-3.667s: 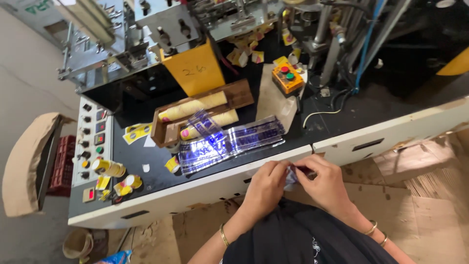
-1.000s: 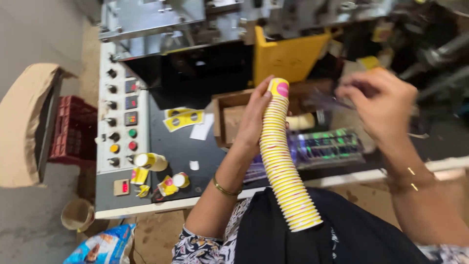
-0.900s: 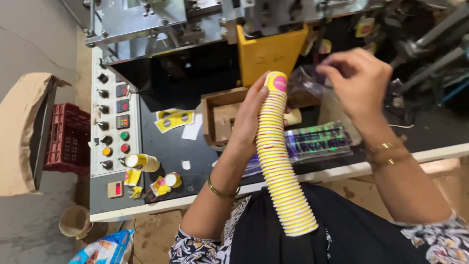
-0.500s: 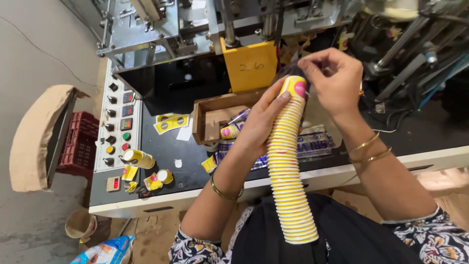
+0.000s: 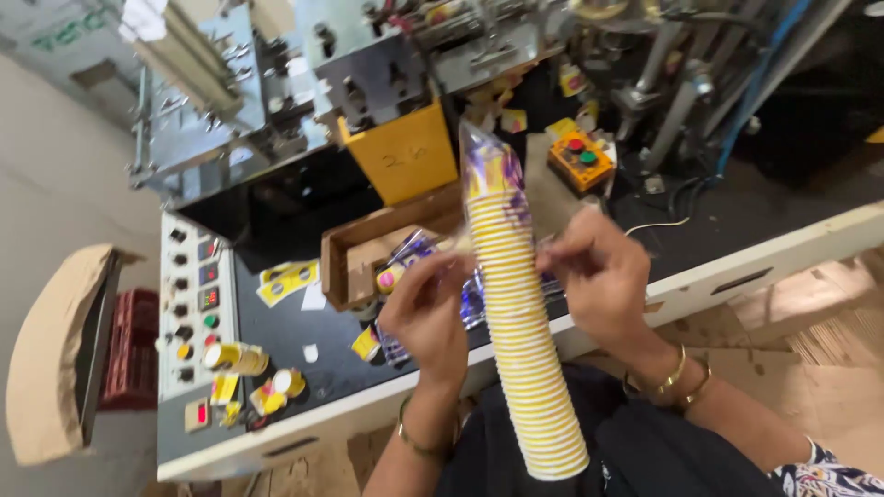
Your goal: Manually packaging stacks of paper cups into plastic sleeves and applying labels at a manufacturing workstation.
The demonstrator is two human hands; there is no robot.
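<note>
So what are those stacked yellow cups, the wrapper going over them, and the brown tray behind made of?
The cup stack looks like matte paper: thin rolled rims, printed yellow bands. The wrapper over its top seems thin clear plastic film, glossy and crinkled, with purple print. The tray looks like brown cardboard or thin wood; its plain dull walls leave that open. The left hand and right hand hold the stack.

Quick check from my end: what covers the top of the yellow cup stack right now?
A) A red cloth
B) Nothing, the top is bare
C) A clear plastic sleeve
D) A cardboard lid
C: a clear plastic sleeve sits over the top of the cup stack, with the left hand and right hand at its sides.
</note>
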